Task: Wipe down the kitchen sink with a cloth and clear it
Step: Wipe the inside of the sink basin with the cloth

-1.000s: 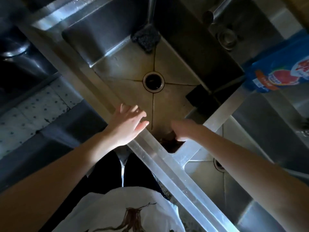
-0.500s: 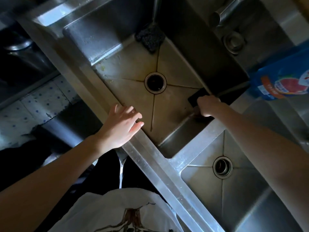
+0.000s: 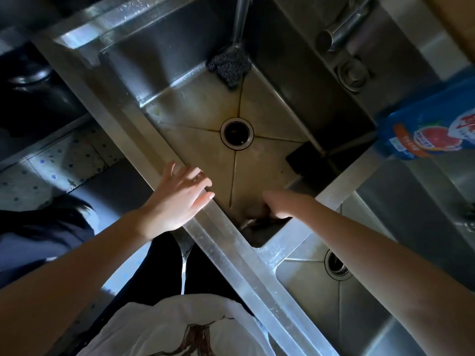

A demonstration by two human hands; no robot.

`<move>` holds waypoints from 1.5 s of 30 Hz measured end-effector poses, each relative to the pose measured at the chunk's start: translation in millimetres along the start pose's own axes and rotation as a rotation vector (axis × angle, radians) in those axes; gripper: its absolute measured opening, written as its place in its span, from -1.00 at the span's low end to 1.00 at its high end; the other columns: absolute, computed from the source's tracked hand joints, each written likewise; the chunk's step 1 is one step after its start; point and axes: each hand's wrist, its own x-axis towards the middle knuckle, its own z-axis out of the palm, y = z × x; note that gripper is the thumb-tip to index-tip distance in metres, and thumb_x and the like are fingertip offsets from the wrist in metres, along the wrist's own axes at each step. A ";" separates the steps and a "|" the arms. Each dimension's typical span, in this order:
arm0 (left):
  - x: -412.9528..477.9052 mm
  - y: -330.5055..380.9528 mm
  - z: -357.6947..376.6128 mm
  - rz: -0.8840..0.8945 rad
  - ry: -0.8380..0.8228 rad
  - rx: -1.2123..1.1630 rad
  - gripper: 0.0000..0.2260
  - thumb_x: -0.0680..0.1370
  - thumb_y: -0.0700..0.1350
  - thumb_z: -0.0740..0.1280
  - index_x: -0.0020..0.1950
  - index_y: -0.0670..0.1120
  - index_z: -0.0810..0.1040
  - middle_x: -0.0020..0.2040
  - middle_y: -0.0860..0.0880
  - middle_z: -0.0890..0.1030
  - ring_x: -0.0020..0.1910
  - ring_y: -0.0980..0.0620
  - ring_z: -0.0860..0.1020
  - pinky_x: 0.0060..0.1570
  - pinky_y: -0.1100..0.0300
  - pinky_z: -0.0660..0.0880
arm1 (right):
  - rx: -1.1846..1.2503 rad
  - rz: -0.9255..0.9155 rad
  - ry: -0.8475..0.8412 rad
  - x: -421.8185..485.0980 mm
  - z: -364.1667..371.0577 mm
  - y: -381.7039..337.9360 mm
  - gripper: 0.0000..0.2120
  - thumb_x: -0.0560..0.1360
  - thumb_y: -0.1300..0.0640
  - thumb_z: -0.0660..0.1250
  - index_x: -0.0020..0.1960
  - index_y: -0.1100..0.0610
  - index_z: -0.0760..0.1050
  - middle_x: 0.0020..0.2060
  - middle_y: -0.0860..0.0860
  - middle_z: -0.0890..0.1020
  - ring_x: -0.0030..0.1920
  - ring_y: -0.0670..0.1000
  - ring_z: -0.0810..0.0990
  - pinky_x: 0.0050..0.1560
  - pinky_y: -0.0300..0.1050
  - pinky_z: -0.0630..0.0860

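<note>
The steel sink fills the centre of the frame, its rim running diagonally to the lower right. A blue pouch sits at the right edge. My left hand lies flat on the near rim, fingers straight and spread. My right hand reaches into the basin's nearest corner onto the dark cloth. Its fingers are hidden, so I cannot tell whether they grip or press. A dark scrubber lies in the far corner at upper centre, and a black block lies in the right corner.
</note>
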 end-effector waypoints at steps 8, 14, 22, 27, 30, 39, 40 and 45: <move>-0.7 0.0 3.8 0.003 0.017 0.020 -0.63 0.54 0.11 0.04 -0.01 -0.05 0.56 -0.04 -0.01 0.54 -0.04 -0.06 0.53 0.14 -0.09 0.30 | -0.129 0.234 0.282 -8.4 -33.6 74.6 -0.70 0.48 0.28 0.27 0.16 0.05 0.54 0.07 0.09 0.63 0.07 0.17 0.61 0.03 0.02 0.56; -0.9 -0.1 7.4 -0.007 0.023 0.031 -0.64 0.53 0.12 0.05 -0.01 -0.04 0.55 -0.04 -0.01 0.54 -0.03 -0.06 0.53 0.14 -0.09 0.28 | 0.173 0.089 0.149 -11.3 -47.2 86.6 -0.63 0.36 0.31 0.46 0.12 0.01 0.62 0.14 0.01 0.60 0.13 0.10 0.56 0.06 -0.17 0.45; -1.2 3.3 8.5 -0.008 0.051 0.041 -0.65 0.54 0.10 0.06 -0.02 -0.06 0.56 -0.05 -0.03 0.53 -0.03 -0.09 0.52 0.14 -0.11 0.30 | 0.257 -0.126 -0.083 2.8 -16.5 31.9 -0.60 0.31 0.25 0.52 0.10 0.00 0.62 0.05 -0.03 0.63 0.06 0.00 0.57 0.15 -0.10 0.51; -1.5 4.8 8.9 -0.026 0.029 0.046 -0.63 0.53 0.11 0.04 -0.01 -0.05 0.55 -0.04 -0.03 0.52 -0.01 -0.09 0.52 0.17 -0.10 0.28 | 0.329 -0.187 -0.122 1.5 -7.3 15.0 -0.65 0.34 0.26 0.51 0.11 0.07 0.62 0.06 -0.01 0.63 0.05 -0.01 0.58 0.09 -0.18 0.50; -0.9 5.5 8.7 -0.040 0.011 0.058 -0.63 0.53 0.12 0.03 0.00 -0.05 0.55 -0.04 -0.02 0.52 0.00 -0.08 0.51 0.18 -0.10 0.27 | 0.256 -0.087 -0.080 3.6 -17.8 35.6 -0.65 0.37 0.29 0.48 0.13 0.09 0.60 0.05 0.02 0.64 0.03 0.01 0.57 0.03 -0.21 0.45; -2.1 4.5 7.4 -0.036 0.043 0.047 -0.77 0.55 0.04 0.23 0.02 -0.07 0.56 0.01 -0.04 0.54 -0.01 -0.10 0.53 0.22 -0.15 0.28 | 0.085 0.261 0.170 1.7 -61.9 105.5 -0.82 0.35 0.23 0.46 -0.04 0.15 0.64 -0.12 0.14 0.65 -0.14 0.17 0.60 -0.05 -0.09 0.54; -2.7 4.3 6.4 -0.034 0.051 0.040 -0.76 0.56 0.05 0.21 0.03 -0.07 0.56 0.03 -0.06 0.53 0.00 -0.10 0.53 0.21 -0.15 0.29 | 0.078 0.257 0.166 2.1 -61.5 104.3 -0.82 0.36 0.23 0.46 -0.03 0.14 0.64 -0.11 0.13 0.65 -0.13 0.16 0.60 -0.05 -0.10 0.53; -6.3 -2.4 -2.4 -0.085 0.055 -0.001 -0.61 0.54 0.10 0.05 0.09 -0.10 0.55 0.21 -0.15 0.47 0.14 -0.15 0.50 0.22 -0.15 0.28 | 0.113 0.155 0.072 1.3 -47.9 70.3 -0.76 0.36 0.25 0.46 0.01 0.07 0.65 -0.01 0.05 0.66 0.02 0.12 0.61 -0.04 -0.17 0.52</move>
